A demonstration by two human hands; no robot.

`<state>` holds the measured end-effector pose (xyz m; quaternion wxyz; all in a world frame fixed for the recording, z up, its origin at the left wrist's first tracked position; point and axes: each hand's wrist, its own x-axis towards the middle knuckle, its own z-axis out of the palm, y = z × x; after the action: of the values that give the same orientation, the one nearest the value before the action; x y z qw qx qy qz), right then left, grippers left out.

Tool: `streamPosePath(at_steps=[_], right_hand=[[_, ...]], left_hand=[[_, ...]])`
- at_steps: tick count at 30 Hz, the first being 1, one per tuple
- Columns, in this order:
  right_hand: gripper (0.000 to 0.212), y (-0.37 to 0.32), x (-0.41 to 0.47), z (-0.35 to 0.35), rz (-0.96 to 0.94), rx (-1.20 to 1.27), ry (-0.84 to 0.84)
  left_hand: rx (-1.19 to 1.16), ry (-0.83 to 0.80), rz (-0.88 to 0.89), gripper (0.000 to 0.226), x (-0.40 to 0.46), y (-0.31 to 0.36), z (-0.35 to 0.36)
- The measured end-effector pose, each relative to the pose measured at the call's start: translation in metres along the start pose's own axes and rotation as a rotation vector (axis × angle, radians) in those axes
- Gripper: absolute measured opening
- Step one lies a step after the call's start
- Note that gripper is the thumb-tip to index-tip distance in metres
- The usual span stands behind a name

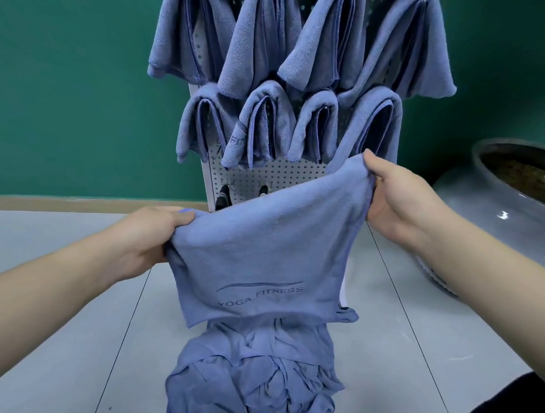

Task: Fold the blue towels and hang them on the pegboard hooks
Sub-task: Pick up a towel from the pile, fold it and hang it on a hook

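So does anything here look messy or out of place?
Yes: a crumpled pile of blue towels lies on the floor tiles, unfolded, below the towel both hands hold. The hung towels on the pegboard look neat.

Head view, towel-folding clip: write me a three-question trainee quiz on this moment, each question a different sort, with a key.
1. True or false: the left hand and right hand each grip a top corner of the held towel.
2. Multiple choice: the pile of unfolded towels lies (A) on the floor below the held towel, (B) in the grey pot, (C) on a pegboard hook.
3. Fill in: the held towel's print reads "YOGA ____".

Key: 1 true. 2 A. 3 FITNESS. Folded towels already hang on the pegboard.
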<state>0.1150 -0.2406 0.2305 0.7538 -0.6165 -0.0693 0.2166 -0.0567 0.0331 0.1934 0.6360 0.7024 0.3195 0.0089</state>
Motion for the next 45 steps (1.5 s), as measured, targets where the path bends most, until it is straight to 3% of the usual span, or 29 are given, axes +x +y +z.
streamPosePath(at_steps=[9,11,13,20,25,29,36,41,45], right_hand=[[0.033,-0.003,0.002,-0.007,0.03,-0.011,0.028],[0.033,-0.002,0.005,-0.009,0.048,-0.018,0.03],[0.032,0.001,0.007,-0.011,0.065,-0.031,0.029],[0.021,0.001,0.011,-0.018,0.152,-0.069,0.166],[0.02,0.007,0.009,-0.024,0.39,0.007,0.184],[0.024,0.013,0.004,-0.016,0.443,-0.03,0.115],[0.031,0.013,-0.003,0.0,0.448,0.066,-0.032],[0.047,0.008,-0.003,0.0,0.478,0.085,0.018],[0.031,0.008,-0.006,0.003,0.48,0.047,0.007]], left_hand=[[-0.339,-0.06,-0.022,0.04,0.006,0.008,-0.009],[-0.398,-0.076,-0.013,0.033,0.005,0.01,-0.008],[-0.388,-0.09,0.003,0.017,0.003,0.011,-0.004],[-0.329,0.029,0.162,0.025,0.002,0.009,0.004],[-0.326,0.118,0.348,0.022,-0.007,0.022,0.0],[-0.312,0.142,0.441,0.022,-0.017,0.031,0.0],[-0.353,0.16,0.427,0.02,-0.016,0.029,-0.009],[-0.396,0.164,0.367,0.02,-0.012,0.028,-0.02],[-0.442,0.122,0.361,0.018,-0.012,0.03,-0.023]])
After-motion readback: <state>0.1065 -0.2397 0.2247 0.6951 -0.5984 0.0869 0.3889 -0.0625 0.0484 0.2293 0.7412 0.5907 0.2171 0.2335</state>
